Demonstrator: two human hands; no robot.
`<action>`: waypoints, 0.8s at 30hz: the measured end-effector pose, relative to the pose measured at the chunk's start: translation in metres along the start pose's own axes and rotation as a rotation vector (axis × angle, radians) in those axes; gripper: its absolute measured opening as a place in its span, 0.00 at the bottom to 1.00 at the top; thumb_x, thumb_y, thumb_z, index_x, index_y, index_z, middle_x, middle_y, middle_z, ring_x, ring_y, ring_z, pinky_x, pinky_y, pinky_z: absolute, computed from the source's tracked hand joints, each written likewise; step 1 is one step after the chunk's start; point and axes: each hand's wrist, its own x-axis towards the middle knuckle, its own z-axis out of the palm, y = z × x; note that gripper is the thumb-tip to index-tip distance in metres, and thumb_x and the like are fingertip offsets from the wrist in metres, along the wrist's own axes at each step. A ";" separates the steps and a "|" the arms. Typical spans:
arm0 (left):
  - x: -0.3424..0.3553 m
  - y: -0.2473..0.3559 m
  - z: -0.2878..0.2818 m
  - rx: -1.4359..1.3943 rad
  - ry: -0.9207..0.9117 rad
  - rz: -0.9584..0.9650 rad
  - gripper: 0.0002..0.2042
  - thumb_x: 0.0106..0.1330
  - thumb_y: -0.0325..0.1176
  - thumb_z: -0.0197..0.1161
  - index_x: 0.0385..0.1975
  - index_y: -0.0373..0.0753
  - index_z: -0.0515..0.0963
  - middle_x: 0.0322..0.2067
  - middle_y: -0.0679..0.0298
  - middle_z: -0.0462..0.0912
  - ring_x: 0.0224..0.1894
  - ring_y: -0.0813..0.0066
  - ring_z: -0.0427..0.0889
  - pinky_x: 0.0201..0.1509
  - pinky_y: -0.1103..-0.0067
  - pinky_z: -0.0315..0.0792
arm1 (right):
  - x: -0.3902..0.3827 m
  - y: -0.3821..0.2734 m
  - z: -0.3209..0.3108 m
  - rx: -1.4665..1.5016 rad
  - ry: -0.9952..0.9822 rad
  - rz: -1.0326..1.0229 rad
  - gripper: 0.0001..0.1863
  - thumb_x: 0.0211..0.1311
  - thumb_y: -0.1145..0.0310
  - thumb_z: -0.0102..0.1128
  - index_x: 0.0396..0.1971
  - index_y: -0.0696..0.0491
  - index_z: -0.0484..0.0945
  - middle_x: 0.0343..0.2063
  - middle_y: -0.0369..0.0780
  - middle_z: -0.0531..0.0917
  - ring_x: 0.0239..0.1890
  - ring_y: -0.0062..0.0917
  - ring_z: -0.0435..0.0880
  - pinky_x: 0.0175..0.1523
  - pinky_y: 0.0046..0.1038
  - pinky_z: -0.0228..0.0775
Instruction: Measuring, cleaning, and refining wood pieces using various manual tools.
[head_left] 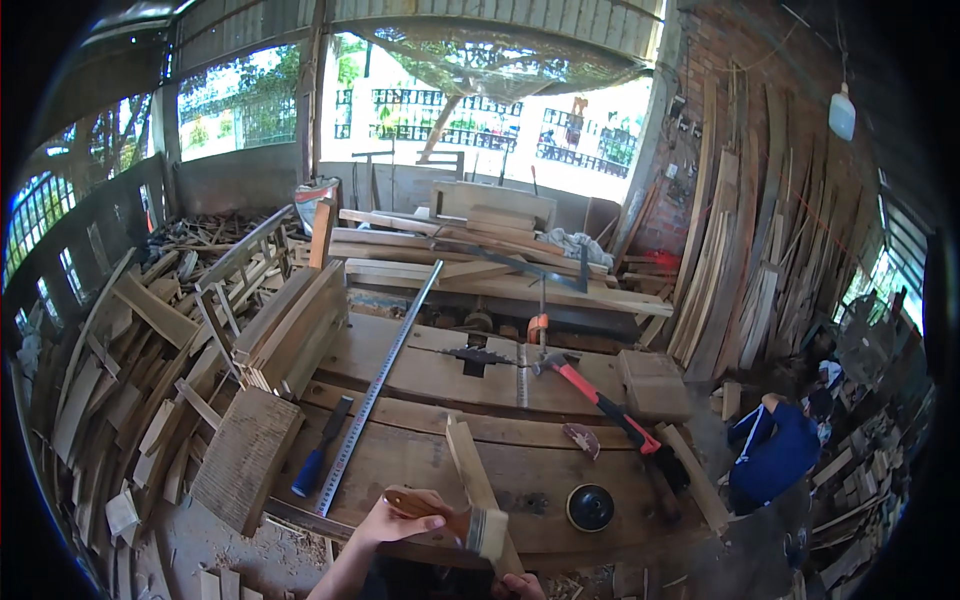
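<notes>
My left hand (408, 515) grips a wide flat brush (488, 533) by its wooden handle. Its pale bristles lie against or just over the near part of a narrow wooden piece (470, 465). At the bottom edge, partly cut off, my right hand (520, 586) has its fingers closed on the near end of that piece, which slants away across the bench (400, 455). Left of my hands lie a chisel (322, 450) with a blue handle and a long steel ruler (378, 385). To the right stands a round black container (590, 508), with a reddish scrap (582, 441) behind it.
A hammer (600, 402) with a red and black handle lies on the bench, beside a wooden block (653, 384). A toothed saw blade (472, 357) shows in the bench top. Stacked boards (295, 325) stand left. A person in blue (775, 455) crouches right, among wood scraps.
</notes>
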 end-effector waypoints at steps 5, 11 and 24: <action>0.008 -0.011 -0.004 0.353 0.306 0.223 0.10 0.62 0.26 0.71 0.41 0.30 0.84 0.35 0.59 0.85 0.36 0.78 0.82 0.40 0.82 0.75 | 0.004 0.001 -0.005 -0.030 -0.107 -0.023 0.25 0.68 0.48 0.55 0.17 0.51 0.70 0.17 0.31 0.70 0.22 0.19 0.67 0.31 0.25 0.60; 0.006 -0.013 0.002 0.074 0.151 0.075 0.08 0.62 0.25 0.70 0.39 0.30 0.84 0.33 0.60 0.86 0.34 0.78 0.83 0.38 0.82 0.75 | 0.005 0.002 0.000 -0.022 -0.028 -0.028 0.26 0.69 0.47 0.52 0.17 0.51 0.68 0.18 0.32 0.69 0.23 0.20 0.66 0.32 0.26 0.59; 0.002 -0.021 0.003 0.089 0.535 0.068 0.08 0.64 0.28 0.71 0.38 0.31 0.85 0.32 0.63 0.87 0.32 0.79 0.84 0.38 0.82 0.77 | 0.004 0.001 0.001 -0.050 -0.104 -0.100 0.30 0.67 0.41 0.52 0.14 0.51 0.64 0.16 0.33 0.67 0.21 0.20 0.64 0.30 0.26 0.57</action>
